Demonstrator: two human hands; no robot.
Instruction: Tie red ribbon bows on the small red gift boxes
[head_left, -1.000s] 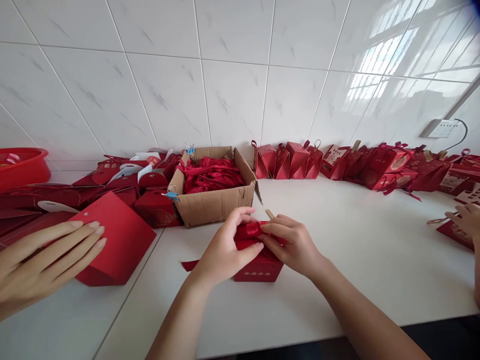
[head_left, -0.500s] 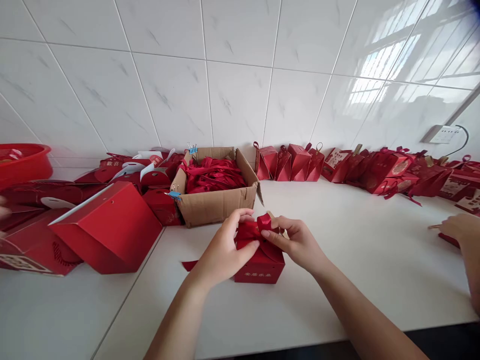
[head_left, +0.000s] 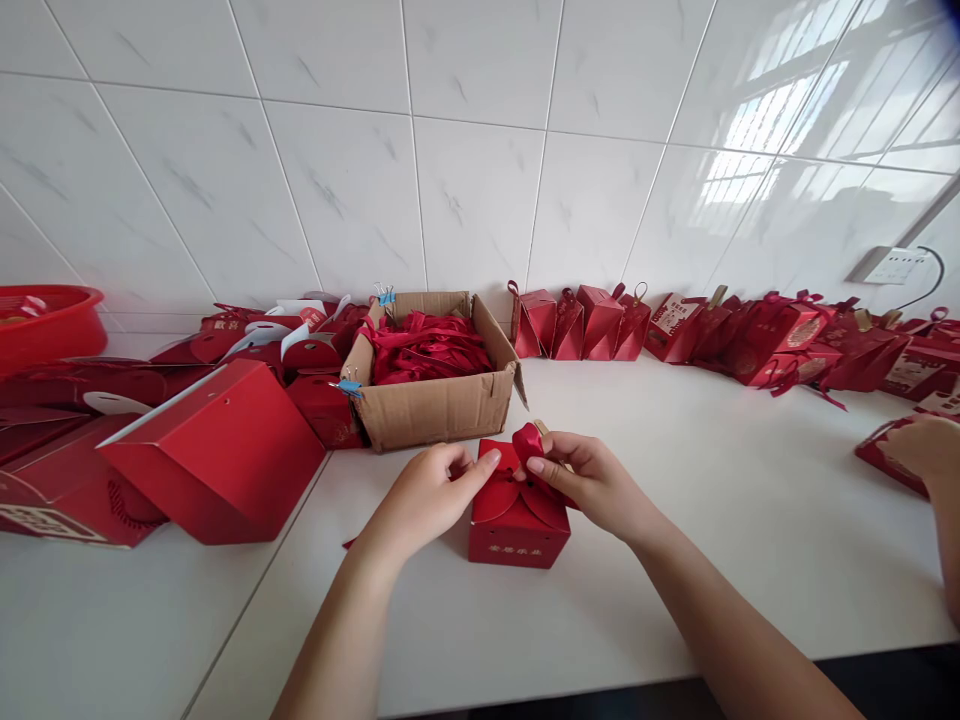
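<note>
A small red gift box [head_left: 519, 535] with curved top flaps and pale lettering on its front stands upright on the table before me. My right hand [head_left: 589, 480] pinches a looped red ribbon [head_left: 527, 443] with a tan tab [head_left: 541, 428] at the top of the box. At the box's left side, my left hand [head_left: 442, 495] is closed, its thumb at the flap edge; what its curled fingers grip is hidden. A red ribbon end [head_left: 347, 545] shows beyond my left wrist.
Behind the box is a cardboard carton [head_left: 435, 412] of red ribbons with blue clips. Large red boxes [head_left: 225, 460] crowd the left, near a red basin [head_left: 49, 325]. Finished-looking boxes [head_left: 600, 320] line the wall. Another person's hand [head_left: 930, 450] is on a red box at right.
My left hand has shifted left, uncovering more of the box's top flaps. The ribbon end has moved left too. My right hand keeps the loop. The other person's hand has moved slightly.
</note>
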